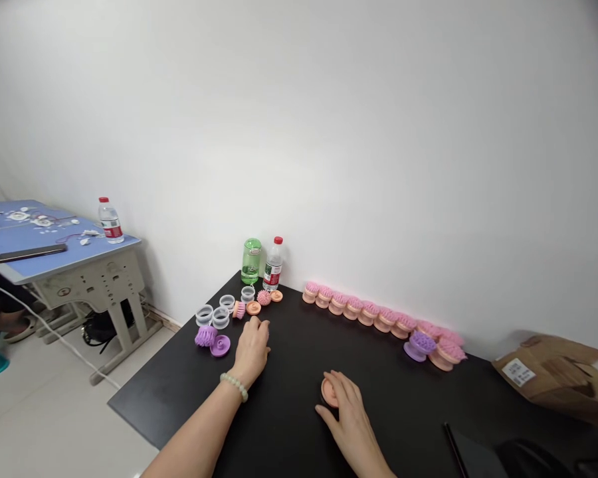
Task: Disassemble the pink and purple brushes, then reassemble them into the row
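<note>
Cupped narrowly over a peach silicone disc (328, 392), the right hand (349, 415) grips it at the black tabletop (289, 378). Along the table's far edge, against a white wall (379, 146), lies a row of pink silicone brushes (359, 309), with a purple brush (422, 345) at its right end. A green bottle (251, 261) and a red-capped water bottle (273, 265) stand in the far corner, near clear plastic rings (219, 313). Flattened cardboard (553, 375) lies right; a blue-topped desk (30, 238) stands left on a tiled floor (44, 405). Left hand (252, 350) empty, fingers curved on the tabletop, beaded bracelet (234, 386) at the wrist, forearm angled in from the lower edge
</note>
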The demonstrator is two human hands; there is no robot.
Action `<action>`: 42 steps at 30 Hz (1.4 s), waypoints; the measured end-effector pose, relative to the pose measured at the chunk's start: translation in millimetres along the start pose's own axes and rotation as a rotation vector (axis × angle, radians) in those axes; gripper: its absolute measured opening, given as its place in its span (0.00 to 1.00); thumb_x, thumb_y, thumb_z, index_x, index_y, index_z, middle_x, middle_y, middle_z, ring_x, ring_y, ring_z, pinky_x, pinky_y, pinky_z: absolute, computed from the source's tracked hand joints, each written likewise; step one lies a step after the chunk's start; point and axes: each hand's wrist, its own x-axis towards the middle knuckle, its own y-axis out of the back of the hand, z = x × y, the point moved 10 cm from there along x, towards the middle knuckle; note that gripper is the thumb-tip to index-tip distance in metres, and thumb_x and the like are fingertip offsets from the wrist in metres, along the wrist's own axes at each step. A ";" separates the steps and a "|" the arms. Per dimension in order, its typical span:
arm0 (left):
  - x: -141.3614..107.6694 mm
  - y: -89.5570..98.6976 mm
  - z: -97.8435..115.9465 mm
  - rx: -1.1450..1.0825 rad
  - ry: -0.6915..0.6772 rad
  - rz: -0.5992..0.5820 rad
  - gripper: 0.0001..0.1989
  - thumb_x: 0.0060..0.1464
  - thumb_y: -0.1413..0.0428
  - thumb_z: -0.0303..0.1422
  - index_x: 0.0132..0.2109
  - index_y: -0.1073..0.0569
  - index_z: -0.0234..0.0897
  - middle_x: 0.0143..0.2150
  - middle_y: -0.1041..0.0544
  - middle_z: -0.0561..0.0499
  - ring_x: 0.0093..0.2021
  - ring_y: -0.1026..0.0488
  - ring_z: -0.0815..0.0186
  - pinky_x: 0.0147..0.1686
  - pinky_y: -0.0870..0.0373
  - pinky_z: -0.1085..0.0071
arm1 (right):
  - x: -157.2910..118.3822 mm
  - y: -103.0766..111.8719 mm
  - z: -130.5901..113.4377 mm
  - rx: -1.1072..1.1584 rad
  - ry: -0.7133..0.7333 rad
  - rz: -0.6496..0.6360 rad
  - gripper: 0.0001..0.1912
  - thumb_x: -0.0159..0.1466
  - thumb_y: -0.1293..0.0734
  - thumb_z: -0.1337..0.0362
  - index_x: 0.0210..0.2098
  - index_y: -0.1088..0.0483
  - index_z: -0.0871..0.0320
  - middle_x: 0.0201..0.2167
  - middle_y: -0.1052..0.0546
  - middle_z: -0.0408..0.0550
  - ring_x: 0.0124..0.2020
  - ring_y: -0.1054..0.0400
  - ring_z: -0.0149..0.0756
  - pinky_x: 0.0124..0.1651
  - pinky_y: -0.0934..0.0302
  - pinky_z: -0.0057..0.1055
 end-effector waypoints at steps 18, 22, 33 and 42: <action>-6.8 -22.3 22.7 -0.644 0.051 -0.211 0.15 0.57 0.42 0.36 0.48 0.28 0.32 0.41 0.18 0.45 0.40 0.21 0.61 0.37 0.26 0.70 | 3.5 22.0 -0.2 0.049 0.005 0.037 0.23 0.61 0.37 0.66 0.56 0.32 0.53 0.53 0.25 0.52 0.55 0.31 0.50 0.56 0.33 0.47; -3.2 -8.7 11.0 -0.453 0.067 -0.115 0.15 0.49 0.37 0.32 0.45 0.26 0.37 0.43 0.20 0.48 0.44 0.24 0.58 0.44 0.29 0.66 | 3.2 17.4 4.0 0.035 0.031 0.046 0.21 0.62 0.36 0.64 0.55 0.31 0.52 0.52 0.25 0.52 0.54 0.31 0.50 0.55 0.32 0.47; -0.9 52.9 -18.4 0.171 0.177 0.159 0.22 0.54 0.39 0.33 0.55 0.29 0.35 0.58 0.29 0.37 0.58 0.35 0.45 0.56 0.40 0.51 | 0.2 8.2 15.0 -0.030 0.107 0.062 0.18 0.65 0.37 0.58 0.53 0.30 0.51 0.52 0.24 0.52 0.53 0.30 0.52 0.50 0.30 0.46; 3.7 68.0 -56.0 0.333 0.255 0.184 0.11 0.52 0.45 0.21 0.43 0.26 0.33 0.36 0.21 0.41 0.45 0.29 0.49 0.48 0.39 0.54 | -0.2 7.2 17.7 -0.018 0.111 0.084 0.17 0.65 0.37 0.56 0.51 0.29 0.51 0.51 0.23 0.52 0.52 0.29 0.52 0.50 0.29 0.47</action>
